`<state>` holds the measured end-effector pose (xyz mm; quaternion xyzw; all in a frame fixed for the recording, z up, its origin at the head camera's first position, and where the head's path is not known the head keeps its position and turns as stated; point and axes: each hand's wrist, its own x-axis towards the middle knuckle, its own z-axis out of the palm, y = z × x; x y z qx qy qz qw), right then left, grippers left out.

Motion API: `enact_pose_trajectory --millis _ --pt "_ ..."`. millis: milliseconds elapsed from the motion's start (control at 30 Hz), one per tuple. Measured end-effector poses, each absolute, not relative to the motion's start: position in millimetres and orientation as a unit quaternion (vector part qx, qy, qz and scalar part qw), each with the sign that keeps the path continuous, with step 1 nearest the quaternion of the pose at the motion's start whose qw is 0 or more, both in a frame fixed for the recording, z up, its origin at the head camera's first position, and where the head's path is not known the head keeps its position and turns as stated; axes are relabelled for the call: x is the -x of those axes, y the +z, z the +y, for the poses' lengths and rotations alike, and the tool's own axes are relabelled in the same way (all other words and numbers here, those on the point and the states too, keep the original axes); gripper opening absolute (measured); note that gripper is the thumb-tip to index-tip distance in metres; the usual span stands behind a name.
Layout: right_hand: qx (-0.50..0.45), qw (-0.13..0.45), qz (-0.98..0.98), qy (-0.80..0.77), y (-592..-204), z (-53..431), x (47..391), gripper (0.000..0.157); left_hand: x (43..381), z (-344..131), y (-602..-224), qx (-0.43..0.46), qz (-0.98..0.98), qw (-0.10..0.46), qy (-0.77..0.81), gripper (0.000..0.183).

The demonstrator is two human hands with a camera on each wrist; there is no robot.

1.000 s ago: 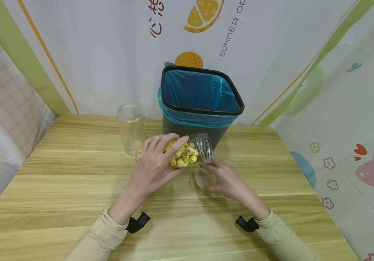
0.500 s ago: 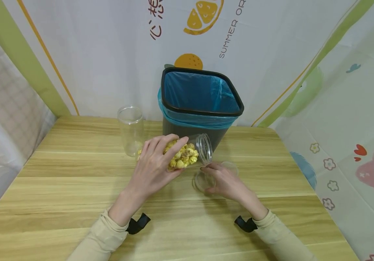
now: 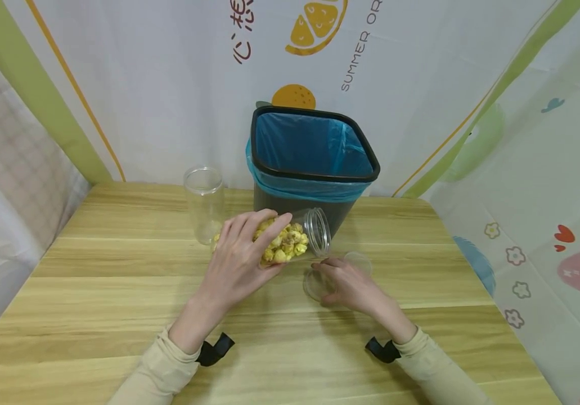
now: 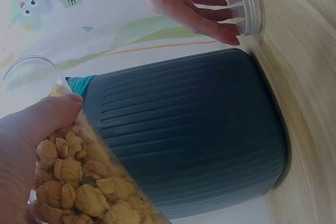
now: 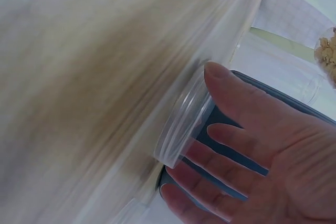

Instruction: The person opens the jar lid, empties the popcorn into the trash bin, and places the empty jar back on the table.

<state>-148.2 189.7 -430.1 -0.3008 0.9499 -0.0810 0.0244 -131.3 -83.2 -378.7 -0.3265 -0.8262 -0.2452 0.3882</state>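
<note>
My left hand [image 3: 239, 256] grips a clear jar [image 3: 297, 218] on its side, its uncapped mouth facing right. Yellow popcorn [image 3: 284, 244] partly fills it; the jar's middle is hidden behind my fingers. In the left wrist view the thumb presses the wall of the popcorn jar [image 4: 105, 182]. Just below the jar's mouth, my right hand [image 3: 353, 287] holds a round clear lid [image 3: 314, 286] at the tabletop. The right wrist view shows its thumb and fingers spread across opposite edges of this lid [image 5: 181, 121]. A second clear disc [image 3: 359, 260], apparently a lid, lies partly behind that hand.
A dark bin [image 3: 300, 194] with a blue liner [image 3: 310, 143] stands behind both hands at the table's back edge. Left of it an uncapped clear jar [image 3: 203, 208] stands upright. Printed curtains [image 3: 168, 84] surround the wooden table [image 3: 117, 292].
My right hand has moved slightly down and toward me with the lid, away from the jar's mouth. The left hand and the popcorn jar have stayed nearly still.
</note>
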Motion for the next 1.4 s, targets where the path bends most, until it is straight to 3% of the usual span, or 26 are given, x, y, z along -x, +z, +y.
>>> enact_pose_trajectory --millis 533,867,1400 --pt "0.285 0.037 0.951 -0.117 -428 192 148 0.078 132 -83 -379 0.325 -0.820 0.401 -0.249 0.094" --pt "0.234 -0.006 0.954 -0.189 -420 195 150 0.061 132 -84 -379 0.324 -0.814 0.412 -0.250 0.094" --pt "0.103 -0.032 0.922 -0.372 -398 205 160 0.053 132 -86 -377 0.321 -0.805 0.428 -0.256 0.096"
